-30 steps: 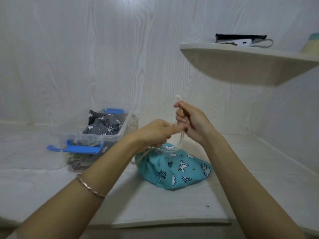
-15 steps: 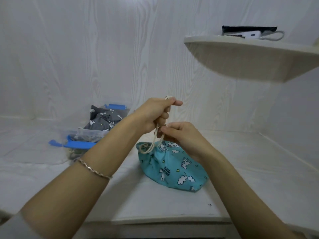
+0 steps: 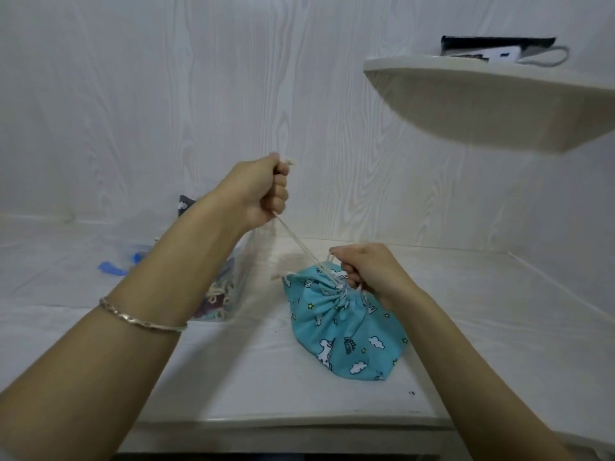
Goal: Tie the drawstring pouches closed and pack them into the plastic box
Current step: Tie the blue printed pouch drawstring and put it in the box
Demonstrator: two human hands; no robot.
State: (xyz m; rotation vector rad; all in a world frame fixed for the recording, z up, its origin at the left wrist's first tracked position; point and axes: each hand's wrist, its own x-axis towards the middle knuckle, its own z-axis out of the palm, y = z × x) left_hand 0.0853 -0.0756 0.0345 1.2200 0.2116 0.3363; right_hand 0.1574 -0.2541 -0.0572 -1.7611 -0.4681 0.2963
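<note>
Where the bench runs toward its left edge, the clear plastic box (image 3: pixel 241 277) sits near the back, mostly hidden behind the left forearm. A blue latch (image 3: pixel 111 268) shows, and there is fabric inside. Raised above the bench, the left hand (image 3: pixel 263 191) is fisted round the cream drawstring (image 3: pixel 296 244), which runs taut down to the teal pouch (image 3: pixel 339 331) lying mid-bench. The right hand (image 3: pixel 369 271) pinches the cord at the pouch's gathered mouth. A wall shelf (image 3: pixel 482 94) hangs above the right side.
</note>
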